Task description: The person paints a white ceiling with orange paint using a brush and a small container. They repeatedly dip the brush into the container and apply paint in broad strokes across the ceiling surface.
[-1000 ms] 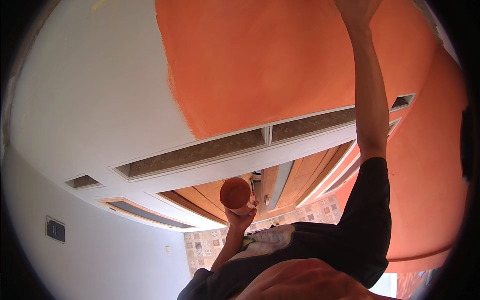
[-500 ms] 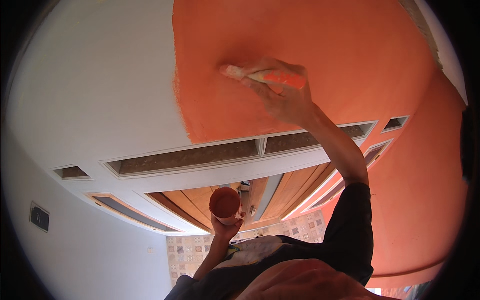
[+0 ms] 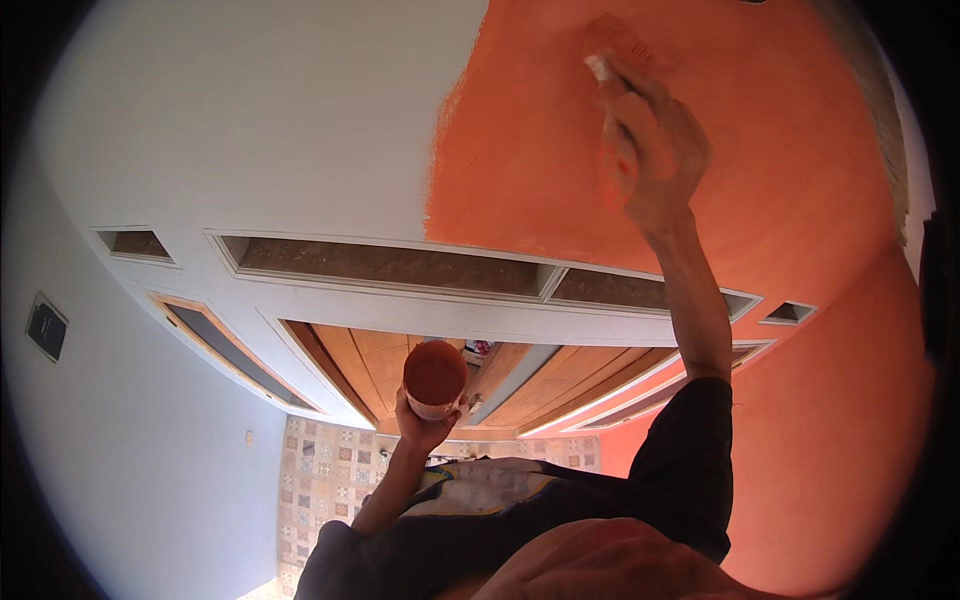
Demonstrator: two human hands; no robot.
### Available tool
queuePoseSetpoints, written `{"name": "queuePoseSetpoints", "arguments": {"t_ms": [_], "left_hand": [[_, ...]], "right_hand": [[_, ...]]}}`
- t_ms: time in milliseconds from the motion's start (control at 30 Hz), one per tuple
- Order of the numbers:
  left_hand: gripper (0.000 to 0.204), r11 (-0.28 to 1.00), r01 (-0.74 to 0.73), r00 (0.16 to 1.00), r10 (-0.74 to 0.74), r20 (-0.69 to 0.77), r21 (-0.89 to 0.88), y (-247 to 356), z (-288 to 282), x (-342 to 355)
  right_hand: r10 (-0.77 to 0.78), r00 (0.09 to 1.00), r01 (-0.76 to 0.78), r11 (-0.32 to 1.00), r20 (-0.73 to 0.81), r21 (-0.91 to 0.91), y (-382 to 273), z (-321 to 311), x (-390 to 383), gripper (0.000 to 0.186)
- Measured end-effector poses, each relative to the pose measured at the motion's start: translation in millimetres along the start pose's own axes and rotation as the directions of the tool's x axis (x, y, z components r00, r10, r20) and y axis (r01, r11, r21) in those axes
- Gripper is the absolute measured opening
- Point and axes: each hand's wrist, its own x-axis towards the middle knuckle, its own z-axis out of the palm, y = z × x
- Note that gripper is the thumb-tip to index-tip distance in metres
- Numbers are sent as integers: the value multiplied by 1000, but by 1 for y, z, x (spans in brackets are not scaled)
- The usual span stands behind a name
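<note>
My right hand (image 3: 665,160) is raised high and closed around a paintbrush (image 3: 617,155) with a paint-smeared handle. The brush's bristles press on the orange-painted part of the wall (image 3: 540,120), where they are blurred and hard to tell from the paint. Lower down, near my chest, my left hand (image 3: 428,428) is wrapped round a small paint pot (image 3: 435,380) whose inside is coated reddish-orange. Left of a ragged paint edge, the wall (image 3: 300,120) is still bare white.
Below the paint runs a long recessed vent opening (image 3: 390,268), with a smaller one (image 3: 137,245) at the left. Under it stand wooden doors (image 3: 350,370) and a framed side window (image 3: 235,350). Patterned tiles (image 3: 325,480) cover the floor. A dark panel (image 3: 47,326) hangs on the left wall.
My right hand and the brush have moved up and to the right across the painted wall, the brush turning more upright. The view has shifted; the pot stays in my left hand.
</note>
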Motion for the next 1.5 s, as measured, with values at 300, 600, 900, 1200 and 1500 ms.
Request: {"name": "queuePoseSetpoints", "arguments": {"t_ms": [300, 600, 900, 1200, 1500], "left_hand": [[74, 992, -84, 996, 80, 45, 89, 28, -6, -11], [67, 997, -77, 991, 78, 110, -9, 40, -24, -27], [62, 999, 47, 995, -48, 91, 10, 34, -25, -21], [74, 904, -74, 997, 73, 17, 422, 25, -27, -13], [81, 754, -136, 986, 164, 17, 643, 22, -16, -10]], "right_hand": [[504, 750, -575, 177, 429, 799, -100, 16, -135, 11], [260, -24, -33, -965, 965, 259, -179, 7, -282, 7], [223, -28, 178, -958, 974, 224, -199, 7, -317, 13], [172, 144, 92, -983, 975, 160, -205, 4, -322, 12], [167, 3, 53, -985, 986, 167, -196, 7, -318, 16]]}}
